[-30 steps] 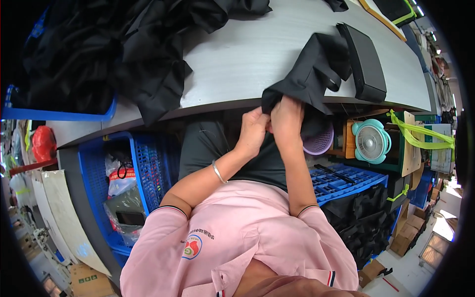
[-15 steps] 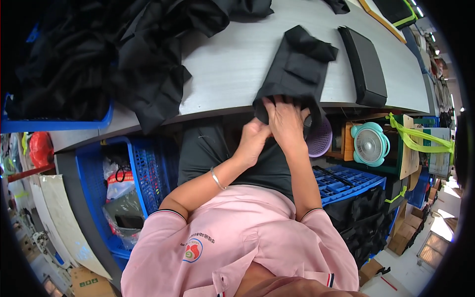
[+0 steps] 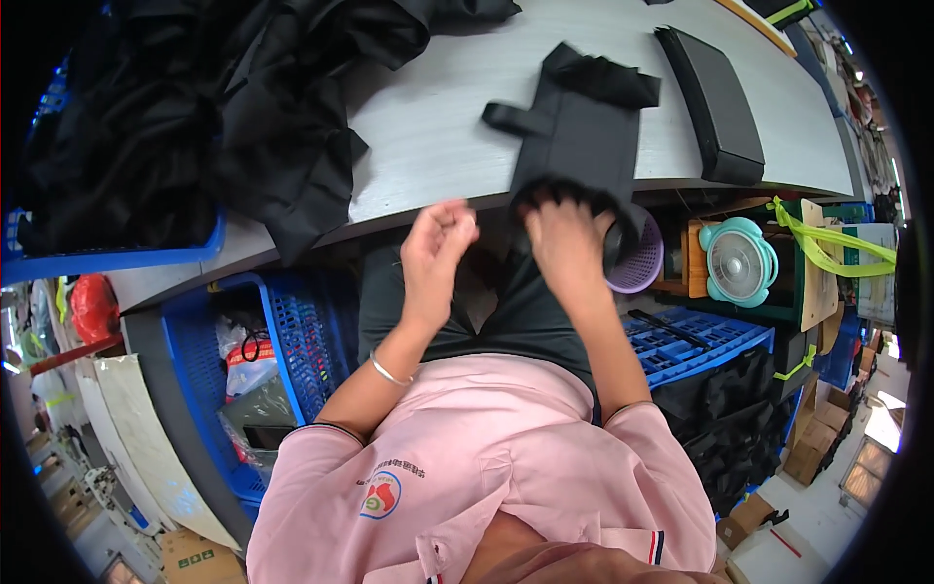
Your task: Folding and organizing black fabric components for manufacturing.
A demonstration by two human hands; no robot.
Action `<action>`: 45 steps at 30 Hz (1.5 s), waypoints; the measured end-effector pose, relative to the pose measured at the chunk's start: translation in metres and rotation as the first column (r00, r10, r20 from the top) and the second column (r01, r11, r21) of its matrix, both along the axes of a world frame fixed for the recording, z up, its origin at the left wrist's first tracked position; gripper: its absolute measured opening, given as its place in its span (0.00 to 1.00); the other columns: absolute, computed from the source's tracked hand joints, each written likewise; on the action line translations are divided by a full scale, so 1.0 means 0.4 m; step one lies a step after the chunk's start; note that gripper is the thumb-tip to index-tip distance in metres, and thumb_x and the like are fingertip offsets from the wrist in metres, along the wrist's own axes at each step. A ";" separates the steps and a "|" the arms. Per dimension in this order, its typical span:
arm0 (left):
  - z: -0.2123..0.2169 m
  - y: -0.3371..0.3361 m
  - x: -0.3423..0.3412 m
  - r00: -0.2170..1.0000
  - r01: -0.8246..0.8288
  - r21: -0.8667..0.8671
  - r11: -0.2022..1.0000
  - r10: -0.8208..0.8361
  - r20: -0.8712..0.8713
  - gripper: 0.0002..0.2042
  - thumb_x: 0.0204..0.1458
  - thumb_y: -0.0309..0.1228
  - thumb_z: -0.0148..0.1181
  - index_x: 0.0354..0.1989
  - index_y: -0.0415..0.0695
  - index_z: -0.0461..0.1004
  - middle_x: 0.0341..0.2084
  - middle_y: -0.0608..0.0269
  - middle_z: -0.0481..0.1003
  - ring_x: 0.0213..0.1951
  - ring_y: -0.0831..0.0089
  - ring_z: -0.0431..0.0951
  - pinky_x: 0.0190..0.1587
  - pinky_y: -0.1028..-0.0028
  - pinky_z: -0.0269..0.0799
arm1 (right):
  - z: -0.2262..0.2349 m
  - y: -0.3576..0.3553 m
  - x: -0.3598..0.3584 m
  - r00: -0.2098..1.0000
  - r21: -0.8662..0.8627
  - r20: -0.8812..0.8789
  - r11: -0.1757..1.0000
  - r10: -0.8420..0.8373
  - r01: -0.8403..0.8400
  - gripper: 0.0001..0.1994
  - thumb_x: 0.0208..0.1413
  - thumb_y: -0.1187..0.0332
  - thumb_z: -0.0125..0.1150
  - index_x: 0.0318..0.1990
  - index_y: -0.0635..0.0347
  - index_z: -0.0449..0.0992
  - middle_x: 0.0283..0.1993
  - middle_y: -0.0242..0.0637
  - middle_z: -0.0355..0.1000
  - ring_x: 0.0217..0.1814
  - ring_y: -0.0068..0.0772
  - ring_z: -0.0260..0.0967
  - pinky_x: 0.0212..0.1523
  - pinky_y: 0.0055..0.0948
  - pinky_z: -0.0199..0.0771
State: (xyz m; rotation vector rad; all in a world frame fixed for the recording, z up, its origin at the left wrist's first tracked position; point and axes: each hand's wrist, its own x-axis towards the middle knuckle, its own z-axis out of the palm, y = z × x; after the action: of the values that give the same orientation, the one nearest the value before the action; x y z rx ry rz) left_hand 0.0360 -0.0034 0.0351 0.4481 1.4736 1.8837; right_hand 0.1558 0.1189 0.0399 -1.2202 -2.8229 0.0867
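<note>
A black fabric bag [image 3: 582, 131] lies over the table's near edge, its mouth toward me and a short strap [image 3: 518, 119] sticking out on its left side. At that mouth, my right hand [image 3: 569, 248] grips the rim, its fingertips partly hidden inside the dark opening. My left hand [image 3: 438, 255] is raised left of the bag, apart from it. Its fingers are curled in and slightly blurred, and nothing shows in them. A bracelet [image 3: 391, 375] circles the left wrist.
Black fabric pieces [image 3: 282, 117] heap at the left of the grey table [image 3: 428, 127]. A black rectangular case [image 3: 710, 107] lies at the right. Below the table are a blue crate [image 3: 287, 341], a purple basket [image 3: 639, 258], a turquoise fan [image 3: 739, 261] and another blue crate [image 3: 696, 350].
My left hand has let go of the bag's mouth and moved left and up. A strap now sticks out from the bag's left side. The right hand stays at the mouth.
</note>
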 end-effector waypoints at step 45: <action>-0.010 0.018 0.076 0.707 0.566 0.162 0.809 -0.577 0.409 0.19 0.62 0.37 0.58 0.59 0.42 0.70 0.50 0.63 0.75 0.51 0.73 0.76 0.54 0.72 0.73 | -0.016 -0.082 0.311 0.275 -0.653 -0.326 0.005 -0.904 -0.758 0.12 0.57 0.66 0.68 0.44 0.63 0.79 0.42 0.33 0.80 0.43 0.24 0.77 0.49 0.27 0.77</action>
State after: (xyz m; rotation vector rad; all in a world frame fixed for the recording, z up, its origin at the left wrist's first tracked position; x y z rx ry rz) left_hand 0.0663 0.0039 0.0313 0.3962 0.8664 1.3730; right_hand 0.2803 0.0860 0.0334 -0.6591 -0.7426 2.3670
